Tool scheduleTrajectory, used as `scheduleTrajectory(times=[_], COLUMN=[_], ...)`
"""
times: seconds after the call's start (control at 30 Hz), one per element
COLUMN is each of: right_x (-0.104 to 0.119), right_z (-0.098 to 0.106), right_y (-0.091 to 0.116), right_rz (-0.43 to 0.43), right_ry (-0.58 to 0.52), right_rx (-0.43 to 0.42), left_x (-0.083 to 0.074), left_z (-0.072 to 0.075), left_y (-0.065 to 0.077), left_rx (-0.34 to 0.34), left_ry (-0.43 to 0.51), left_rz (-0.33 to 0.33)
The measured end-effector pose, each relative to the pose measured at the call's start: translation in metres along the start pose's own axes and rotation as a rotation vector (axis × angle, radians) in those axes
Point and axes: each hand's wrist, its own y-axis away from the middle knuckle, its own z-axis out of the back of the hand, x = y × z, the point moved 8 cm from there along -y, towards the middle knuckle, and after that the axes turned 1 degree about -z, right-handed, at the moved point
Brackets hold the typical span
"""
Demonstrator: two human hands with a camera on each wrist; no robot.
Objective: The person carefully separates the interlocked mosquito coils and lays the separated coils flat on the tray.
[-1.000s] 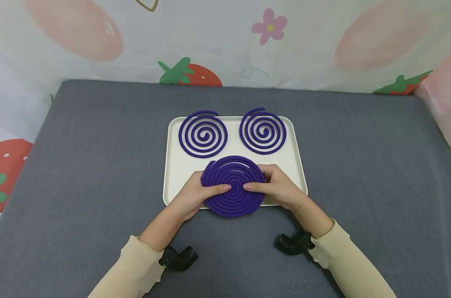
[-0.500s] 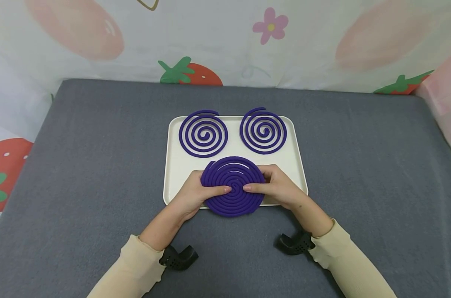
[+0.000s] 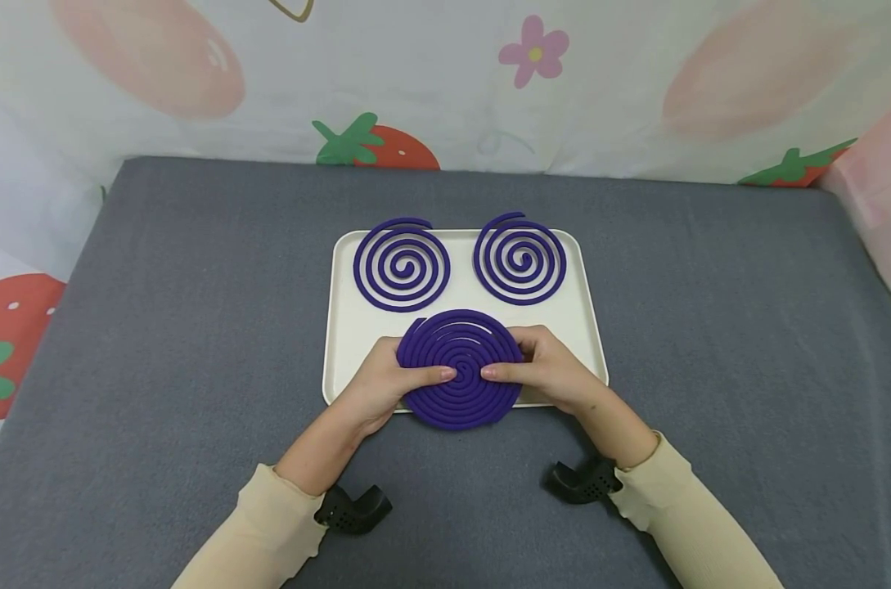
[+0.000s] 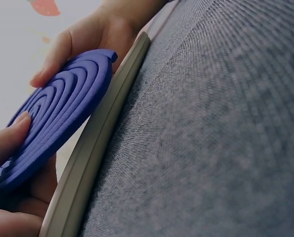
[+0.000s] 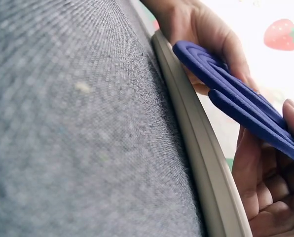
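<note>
Both hands hold a tightly wound purple mosquito coil (image 3: 460,405) by its sides, over the front edge of a white tray (image 3: 342,352). My left hand (image 3: 382,380) grips its left side, thumb lying on top towards the centre. On the opposite side my right hand (image 3: 551,368) pinches it the same way, thumb tip near the middle. In the left wrist view the coil (image 4: 63,94) is tilted above the tray's rim (image 4: 97,133), fingers beneath. A loose end of the coil (image 5: 231,106) stands slightly apart from the other turns in the right wrist view.
Two looser purple spiral coils, one at the left (image 3: 402,297) and one at the right (image 3: 520,296), lie at the back of the tray, overhanging its far edge. Grey cloth (image 3: 725,327) covers the table. A strawberry-print curtain (image 3: 445,82) hangs behind it.
</note>
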Motion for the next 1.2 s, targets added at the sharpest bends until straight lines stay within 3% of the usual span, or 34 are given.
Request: scheduleTrajectory(times=[0.2,0.47,0.77,1.2], right_x=[-0.001,0.001,0.005,0.007], right_z=[0.007,0.022,0.027,0.03], right_y=[0.0,0.0,-0.002,-0.001], right_rz=[0.001,0.043,0.124,0.132], right_ry=[-0.012,-0.249,-0.4,-0.373], right_rx=[-0.067,-0.216,-0.256,-0.29], left_x=[0.002,-0.007,-0.009,-0.009], left_z=[-0.001,-0.005,0.001,0.005], left_y=[-0.001,0.0,0.0,-0.001], left_rx=[0.025,0.104,0.048,0.035], left_ry=[0.051,0.217,0.252,0.295], left_rz=[0.015,-0.06,-0.1,-0.122])
